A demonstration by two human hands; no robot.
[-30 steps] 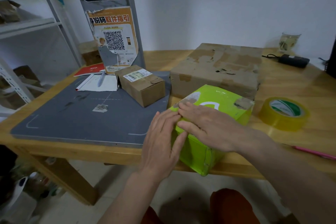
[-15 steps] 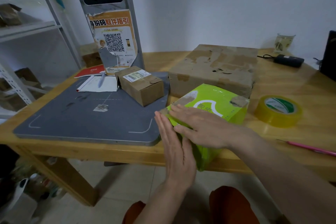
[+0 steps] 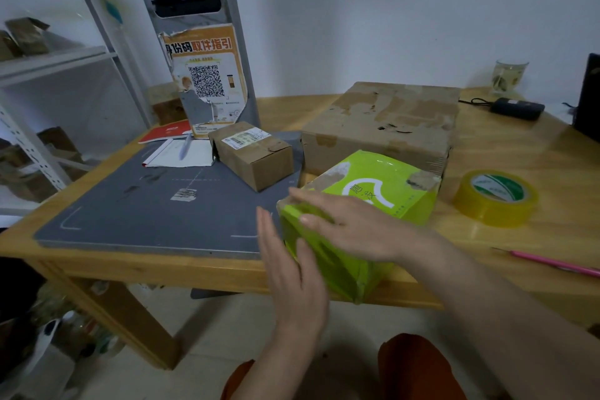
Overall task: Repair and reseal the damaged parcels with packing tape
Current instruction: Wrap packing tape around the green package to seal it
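Note:
A lime-green parcel (image 3: 386, 185) sits at the table's front edge, with glossy tape over its top and torn brown patches at two corners. My right hand (image 3: 350, 224) lies flat across its near top corner, fingers straight and pressing. My left hand (image 3: 292, 266) is flat against the parcel's left side face, fingers pointing up. A roll of yellowish packing tape (image 3: 495, 196) lies on the table to the right of the parcel.
A large worn cardboard box (image 3: 383, 127) stands behind the green parcel. A small brown box (image 3: 256, 153) sits on the grey mat (image 3: 130, 204). A pink pen (image 3: 552, 261) lies at the right. A notebook, a kiosk post, a glass and shelving stand further back.
My left hand has slid from the parcel's top corner down onto its left side face. My right hand stays pressed on the top corner.

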